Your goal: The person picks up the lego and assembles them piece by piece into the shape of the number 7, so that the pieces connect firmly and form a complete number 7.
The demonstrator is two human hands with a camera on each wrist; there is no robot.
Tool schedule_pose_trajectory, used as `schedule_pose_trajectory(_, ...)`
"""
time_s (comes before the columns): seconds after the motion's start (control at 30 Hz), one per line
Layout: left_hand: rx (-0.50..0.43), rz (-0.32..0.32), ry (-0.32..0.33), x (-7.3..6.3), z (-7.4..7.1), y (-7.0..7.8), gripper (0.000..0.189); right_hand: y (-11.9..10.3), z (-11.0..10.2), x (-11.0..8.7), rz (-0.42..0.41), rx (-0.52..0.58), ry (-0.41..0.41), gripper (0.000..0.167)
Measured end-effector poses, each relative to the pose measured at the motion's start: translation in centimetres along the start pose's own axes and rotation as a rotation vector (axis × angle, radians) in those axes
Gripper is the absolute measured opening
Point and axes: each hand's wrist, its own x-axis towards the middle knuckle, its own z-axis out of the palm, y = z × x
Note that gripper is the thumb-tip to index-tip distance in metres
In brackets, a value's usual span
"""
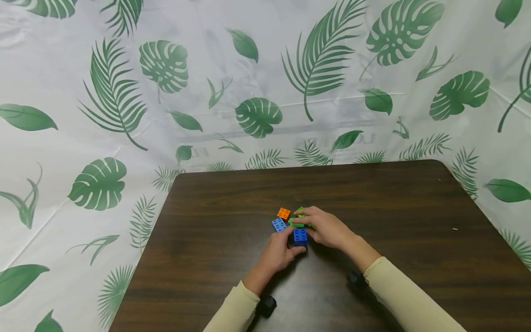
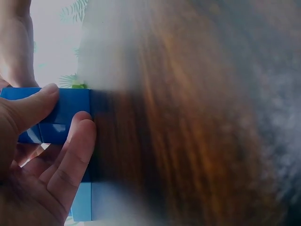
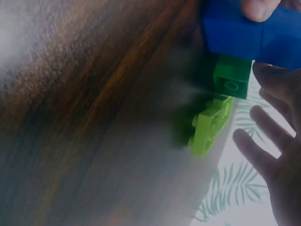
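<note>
A stack of two dark blue toy building bricks (image 1: 300, 236) stands in my left hand (image 1: 277, 252). The thumb presses one side and fingers (image 2: 77, 153) curl round another, as the left wrist view shows. My right hand (image 1: 327, 227) reaches in from the right, fingers bent over a green brick (image 1: 297, 222). In the right wrist view its fingers (image 3: 277, 129) are spread; one tip is beside the blue stack, and no brick shows in its grasp. A lime green brick (image 3: 207, 129) lies near the green one. Contact between right fingers and green brick is unclear.
Just left of the green brick are a light blue brick (image 1: 279, 224) and an orange brick (image 1: 284, 213). All rest on a dark wooden table (image 1: 215, 216). A white leaf-patterned cloth (image 1: 207, 147) hangs behind. A small pale speck (image 1: 455, 229) lies to the right.
</note>
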Motion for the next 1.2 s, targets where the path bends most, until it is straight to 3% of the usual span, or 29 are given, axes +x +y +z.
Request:
schedule_pose_trajectory(0.2, 0.001, -0.006, -0.002, -0.1, -0.1, 0.0, 0.033, 0.5, 0.6, 0.4, -0.032, -0.044, -0.010, 0.046)
schedule_pose_trajectory(0.33, 0.011, -0.012, -0.008, -0.2, 0.0, -0.1, 0.035, 0.5, 1.1, 0.4, -0.016, -0.077, -0.024, 0.040)
schedule_pose_trajectory(0.53, 0.009, -0.009, -0.008, 0.0, 0.2, 0.0, 0.035, 0.6, 1.6, 0.5, 0.025, -0.092, 0.023, 0.029)
schedule_pose_trajectory(0.87, 0.011, -0.016, -0.014, 0.1, 0.2, 0.2, 0.034, 0.2, 1.2, 0.2, 0.049, -0.110, 0.024, 0.058)
schedule_pose_trajectory(1.0, 0.003, -0.007, -0.006, 0.0, 0.1, 0.1, 0.033, -0.1, 0.8, 0.3, 0.063, -0.068, 0.062, 0.053)
schedule_pose_trajectory(1.2, 0.010, -0.010, -0.006, -0.1, -0.2, 0.2, 0.032, -0.5, -0.4, 0.4, 0.153, 0.124, 0.172, 0.044)
